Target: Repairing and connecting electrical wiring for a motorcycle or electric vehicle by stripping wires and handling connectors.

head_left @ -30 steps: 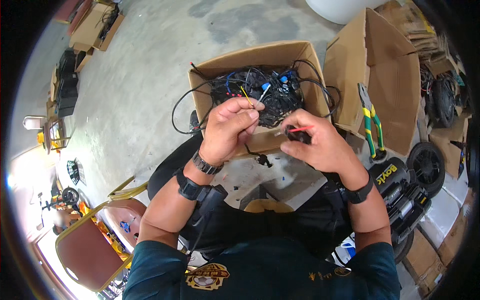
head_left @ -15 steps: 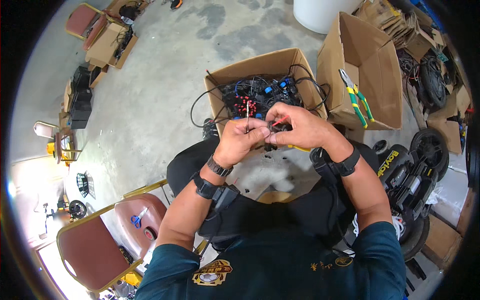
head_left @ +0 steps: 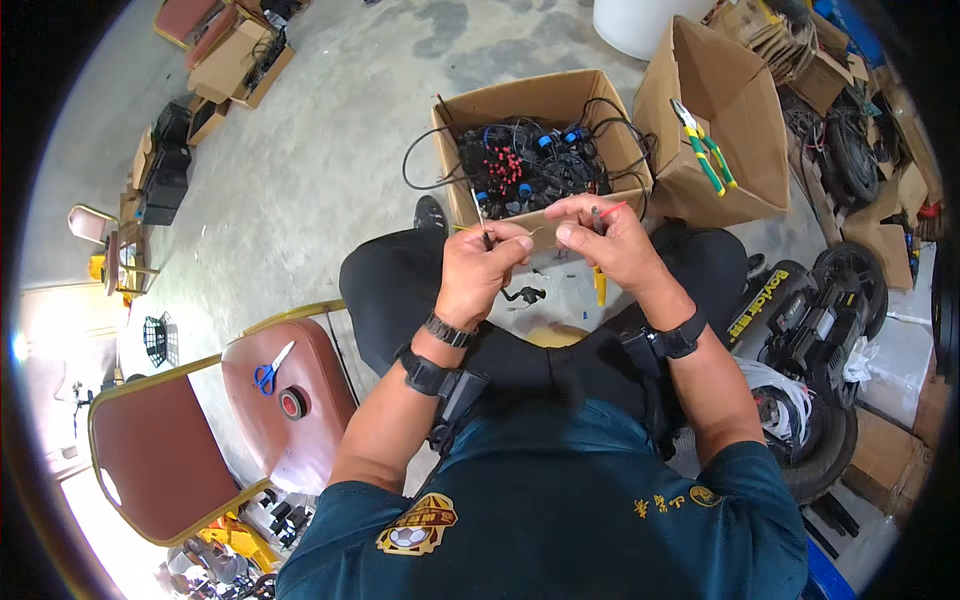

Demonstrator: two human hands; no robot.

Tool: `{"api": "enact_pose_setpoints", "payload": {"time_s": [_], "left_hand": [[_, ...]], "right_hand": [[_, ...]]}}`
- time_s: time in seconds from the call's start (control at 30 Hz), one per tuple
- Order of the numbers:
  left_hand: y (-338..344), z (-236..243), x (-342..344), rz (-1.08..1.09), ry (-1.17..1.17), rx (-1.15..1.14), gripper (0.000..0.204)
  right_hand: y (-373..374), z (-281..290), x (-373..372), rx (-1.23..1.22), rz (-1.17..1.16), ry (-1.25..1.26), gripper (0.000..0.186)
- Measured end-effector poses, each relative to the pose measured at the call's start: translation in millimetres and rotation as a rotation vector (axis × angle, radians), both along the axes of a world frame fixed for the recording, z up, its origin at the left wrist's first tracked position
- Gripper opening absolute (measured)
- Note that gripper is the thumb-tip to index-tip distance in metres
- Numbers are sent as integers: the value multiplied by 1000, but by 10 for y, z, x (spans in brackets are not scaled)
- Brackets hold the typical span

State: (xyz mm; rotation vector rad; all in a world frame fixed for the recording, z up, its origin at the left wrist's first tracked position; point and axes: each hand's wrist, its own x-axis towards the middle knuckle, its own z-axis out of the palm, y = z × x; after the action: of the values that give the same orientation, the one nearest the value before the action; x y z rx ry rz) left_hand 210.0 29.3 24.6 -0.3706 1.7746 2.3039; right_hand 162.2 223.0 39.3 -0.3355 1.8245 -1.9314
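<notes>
My left hand (head_left: 475, 268) is closed, its thumb and forefinger pinching a thin dark wire (head_left: 487, 240); a fine strand pokes out past the fingertips toward the right. A little apart from it, my right hand (head_left: 622, 252) is curled round a yellow-handled tool (head_left: 600, 287). The dark upper end of that tool shows between the fingers, beside a small red piece (head_left: 614, 210); most of it is hidden by the hand. Just beyond both hands stands an open cardboard box (head_left: 530, 92) full of black cables and parts, with a cluster of red tips (head_left: 503, 162) and blue pieces.
Green-and-yellow pliers (head_left: 706, 150) hang on the wall of a second cardboard box (head_left: 670, 125). Blue scissors (head_left: 268, 374) and a tape roll (head_left: 293, 402) lie on a chair seat (head_left: 320, 375) at left. A black wheeled machine (head_left: 800, 310) is at right. A black cable piece (head_left: 525, 295) lies between my legs.
My hands have drawn apart, the left staying leftward with the wire and the right moving right with the tool. The view has shifted slightly.
</notes>
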Motion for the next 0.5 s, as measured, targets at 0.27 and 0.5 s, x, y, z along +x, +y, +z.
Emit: {"api": "enact_pose_setpoints", "payload": {"time_s": [0.27,0.5], "left_hand": [[103,-159,218,-68,-35,36,8],[93,-163,272,140,44,-17,20]], "right_hand": [[-7,-147,180,76,78,100,8],[34,-111,257,466,69,415,28]]}}
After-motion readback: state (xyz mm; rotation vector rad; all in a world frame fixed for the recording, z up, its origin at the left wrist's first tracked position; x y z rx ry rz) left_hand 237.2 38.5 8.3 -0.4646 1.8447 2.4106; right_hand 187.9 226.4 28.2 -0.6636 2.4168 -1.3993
